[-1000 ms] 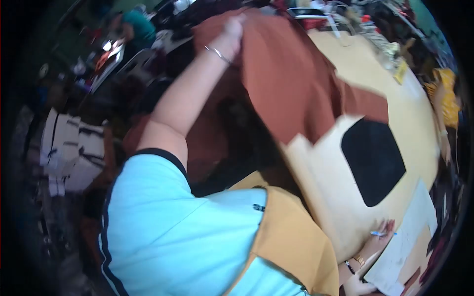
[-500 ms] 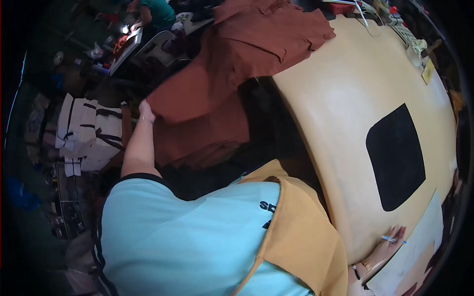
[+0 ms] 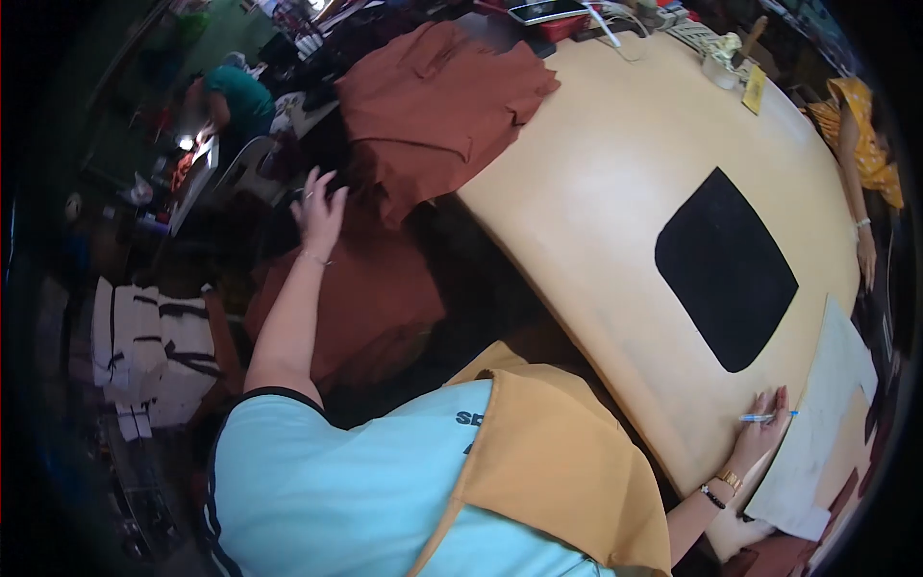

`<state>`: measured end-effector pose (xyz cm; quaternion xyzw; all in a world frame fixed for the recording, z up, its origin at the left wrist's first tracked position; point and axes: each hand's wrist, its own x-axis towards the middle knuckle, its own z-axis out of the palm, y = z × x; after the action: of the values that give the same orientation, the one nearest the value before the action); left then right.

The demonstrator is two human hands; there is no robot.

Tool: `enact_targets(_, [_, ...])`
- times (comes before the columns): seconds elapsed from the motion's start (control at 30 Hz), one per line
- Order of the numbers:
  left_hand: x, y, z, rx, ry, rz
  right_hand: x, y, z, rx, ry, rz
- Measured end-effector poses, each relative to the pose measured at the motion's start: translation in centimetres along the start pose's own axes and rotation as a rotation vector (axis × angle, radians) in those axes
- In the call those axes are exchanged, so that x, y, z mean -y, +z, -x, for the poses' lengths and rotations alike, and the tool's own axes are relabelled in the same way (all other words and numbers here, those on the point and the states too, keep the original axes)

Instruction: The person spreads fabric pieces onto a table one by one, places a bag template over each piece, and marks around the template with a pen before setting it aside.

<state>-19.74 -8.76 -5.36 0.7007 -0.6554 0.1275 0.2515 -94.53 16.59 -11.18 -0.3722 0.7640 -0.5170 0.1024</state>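
My left hand point(image 3: 322, 213) is raised with its fingers spread and nothing in it. It hovers beside the reddish-brown leather sheet point(image 3: 442, 106), which lies rumpled over the table's far left edge. Below that hand, more brown leather point(image 3: 370, 298) lies in a pile. My right hand point(image 3: 758, 435) rests on the cream table point(image 3: 577, 192) with a blue-and-white pen point(image 3: 756, 418) held between its fingers. Beside it is a pale grey sheet point(image 3: 817, 423). A black panel with some rounded corners point(image 3: 726, 274) lies flat on the tabletop, a little beyond my right hand.
At the table's far end are a phone point(image 3: 548, 11), a white tub point(image 3: 719, 69) and a yellow tag point(image 3: 754, 89). Another person's arm point(image 3: 854, 183) hangs at the right edge. A person in green point(image 3: 240, 99) works at the back left. White bundles point(image 3: 154, 341) stand at left.
My left hand has let go of the brown leather's corner and moved up, fingers spreading. The lifted leather has dropped. The view has shifted, and my right hand still holds the pen.
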Motion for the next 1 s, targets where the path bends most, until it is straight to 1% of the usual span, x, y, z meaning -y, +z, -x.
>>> enact_targets(0.03, [-3.3,0.7,-2.1,0.012,0.125,0.005,-0.1,0.0,0.0,-0.003,0.001,-0.008])
enact_targets(0.07, [-7.0,0.7,-3.7,0.088,0.224,-0.005,-0.2,0.0,0.0,-0.012,0.003,-0.014])
enact_targets(0.13, [-11.6,1.9,-6.0,0.087,0.429,-0.072,-0.4,0.2,0.2,-0.031,0.033,-0.112])
enact_targets(0.17, [-13.2,2.1,-7.2,0.151,0.427,-0.057,-0.8,0.4,0.2,-0.043,0.033,-0.142])
enact_targets(0.2, [-13.9,2.3,-8.2,0.222,0.443,-0.037,2.3,0.5,0.5,-0.051,0.023,0.172])
enact_targets(0.23, [-14.0,3.2,-8.9,0.17,0.477,-0.039,1.6,0.7,0.5,-0.082,0.03,0.107])
enact_targets(0.27, [-14.4,3.5,-9.3,0.192,0.463,-0.018,2.8,0.8,0.7,-0.109,-0.02,0.201])
enact_targets(0.33, [-13.0,5.7,-10.2,0.194,0.438,0.074,4.0,0.2,0.8,-0.131,-0.055,0.26])
enact_targets(0.4, [-15.5,5.1,-10.4,0.24,0.213,0.307,3.0,0.4,0.6,-0.164,-0.056,0.236])
enact_targets(0.5, [-20.0,6.7,-11.4,0.047,0.222,0.636,2.4,0.6,0.6,-0.18,-0.04,0.175])
enact_targets(0.57, [-24.1,9.9,-11.9,-0.004,0.421,0.891,2.6,0.7,0.6,-0.183,-0.039,0.162])
enact_targets(0.6, [-26.0,12.2,-11.7,0.117,0.477,1.163,2.8,0.6,0.5,-0.185,-0.04,0.155])
enact_targets(0.63, [-31.0,10.2,-8.1,0.303,0.325,1.352,2.8,0.6,0.4,-0.188,-0.043,0.167])
enact_targets(0.7, [-38.5,6.2,-2.1,0.478,0.448,1.334,2.8,0.7,0.5,-0.202,-0.044,0.19])
enact_targets(0.73, [-42.2,4.2,0.9,0.565,0.509,1.319,2.5,0.7,0.5,-0.202,-0.041,0.145])
enact_targets(0.77, [-43.9,3.8,3.9,0.794,0.505,1.471,2.0,0.9,0.4,-0.204,-0.041,0.1])
enact_targets(0.8, [-43.8,4.4,6.0,0.786,0.692,1.295,1.8,0.8,0.4,-0.208,-0.042,0.057])
enact_targets(0.87, [-42.8,2.5,8.8,0.739,0.996,0.83,2.1,0.6,0.5,-0.222,-0.055,0.079])
enact_targets(0.93, [-40.8,2.7,10.5,0.733,1.078,0.702,2.3,0.5,0.6,-0.238,-0.063,0.102])
enact_targets(1.0, [-39.0,2.7,10.9,0.686,1.055,0.679,2.5,0.6,0.6,-0.243,-0.067,0.13])
